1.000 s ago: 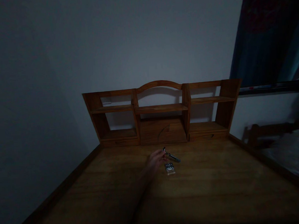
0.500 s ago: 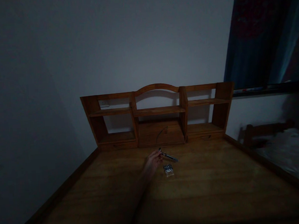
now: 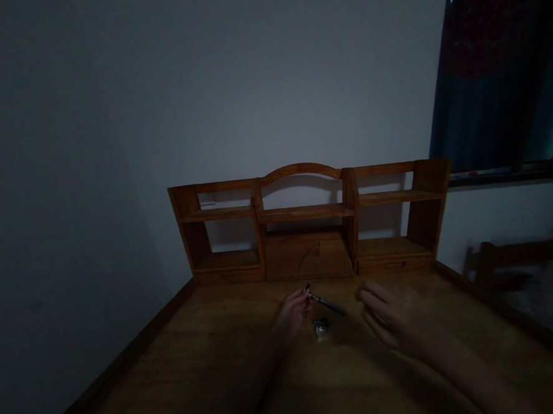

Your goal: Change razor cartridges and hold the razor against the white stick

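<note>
My left hand (image 3: 293,313) is closed in a pinch near the upper left end of a slim, dark, shiny stick-like object (image 3: 327,303). A short black piece shows at that end, above my fingertips, while the long part slants down to the right over the desk. Its exact kind is too small and dark to make out. Just below it lies a small clear pack (image 3: 321,329) with dark and silvery contents. To the right, apart from both, my right hand (image 3: 390,315) is in the air, blurred by motion, with thumb and fingers apart and nothing seen between them.
The wooden desk (image 3: 210,354) has raised side edges. Along its back stands a wooden shelf unit (image 3: 305,214) with small drawers at the bottom. Behind is a pale wall with a socket (image 3: 206,200). A dark curtain (image 3: 484,82) hangs at the right.
My right hand has come into view from the right. The left hand still holds the dark stick-like object above the pack, and the camera view has shifted slightly.
</note>
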